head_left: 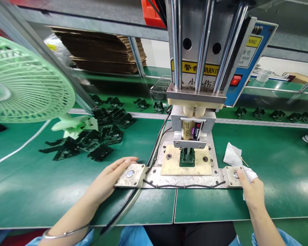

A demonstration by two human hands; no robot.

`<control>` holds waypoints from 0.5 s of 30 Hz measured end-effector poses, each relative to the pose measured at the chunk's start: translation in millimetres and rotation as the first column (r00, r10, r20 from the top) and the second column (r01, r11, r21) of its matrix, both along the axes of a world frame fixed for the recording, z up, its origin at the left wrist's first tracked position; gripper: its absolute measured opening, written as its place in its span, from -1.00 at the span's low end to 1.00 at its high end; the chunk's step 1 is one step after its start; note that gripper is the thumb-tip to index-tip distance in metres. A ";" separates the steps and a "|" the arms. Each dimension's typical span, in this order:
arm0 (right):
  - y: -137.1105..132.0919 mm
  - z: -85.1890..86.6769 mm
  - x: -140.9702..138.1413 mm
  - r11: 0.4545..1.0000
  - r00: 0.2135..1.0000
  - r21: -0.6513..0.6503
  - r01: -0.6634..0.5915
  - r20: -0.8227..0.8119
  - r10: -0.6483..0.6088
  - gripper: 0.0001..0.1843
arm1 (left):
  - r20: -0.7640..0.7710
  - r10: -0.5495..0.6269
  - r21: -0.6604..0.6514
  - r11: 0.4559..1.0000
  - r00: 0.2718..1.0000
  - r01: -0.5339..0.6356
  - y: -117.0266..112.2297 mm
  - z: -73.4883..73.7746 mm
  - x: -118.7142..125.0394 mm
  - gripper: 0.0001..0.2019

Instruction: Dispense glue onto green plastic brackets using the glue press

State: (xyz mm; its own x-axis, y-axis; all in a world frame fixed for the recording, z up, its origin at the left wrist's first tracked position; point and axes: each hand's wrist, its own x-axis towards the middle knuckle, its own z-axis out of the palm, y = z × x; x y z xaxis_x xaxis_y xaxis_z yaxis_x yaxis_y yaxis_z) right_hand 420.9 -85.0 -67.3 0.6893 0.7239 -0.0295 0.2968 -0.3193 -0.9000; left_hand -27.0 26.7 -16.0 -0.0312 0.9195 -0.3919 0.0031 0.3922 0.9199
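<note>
My left hand [110, 179] lies with its fingers stretched along the left button block [137, 171], beside the block's round metal button. At the other end of the base plate, my right hand [253, 191] has its thumb at the button of the right block [230, 177]. A crumpled white wipe [250, 173] is in that hand's closed fingers. Between the hands stands a press [197, 95] with steel guide rods. Its lowered head meets a dark green plastic part [187, 160] seated in the cream fixture plate [166, 169]; the contact point is partly hidden.
A green fan [28, 82] stands at the left, near several dark plastic parts [99, 152]. More parts [278, 114] line the back ledge. A white paper piece [232, 155] with a thin wooden stick [242, 159] lies at right. Black cables [123, 205] cross the front edge.
</note>
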 end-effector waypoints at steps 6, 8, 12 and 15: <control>0.2 -0.7 0.3 0.999 1.000 0.027 -0.024 -0.004 0.024 -0.33 | -0.008 0.014 -0.028 1.000 1.000 -0.015 0.2 3.0 1.9 -0.30; -0.1 -0.9 0.4 0.999 1.000 0.030 -0.027 -0.001 0.027 -0.35 | -0.008 0.013 -0.030 0.999 1.000 -0.014 0.4 3.6 2.2 -0.30; -0.4 -2.3 1.6 0.998 0.999 0.048 -0.038 0.021 0.037 -0.37 | -0.008 0.023 -0.030 0.999 1.000 -0.023 0.5 3.4 3.1 -0.29; -0.2 -3.5 2.2 0.998 0.999 0.047 -0.032 0.020 0.031 -0.36 | -0.004 0.040 -0.033 0.999 0.999 -0.040 0.9 3.8 4.5 -0.28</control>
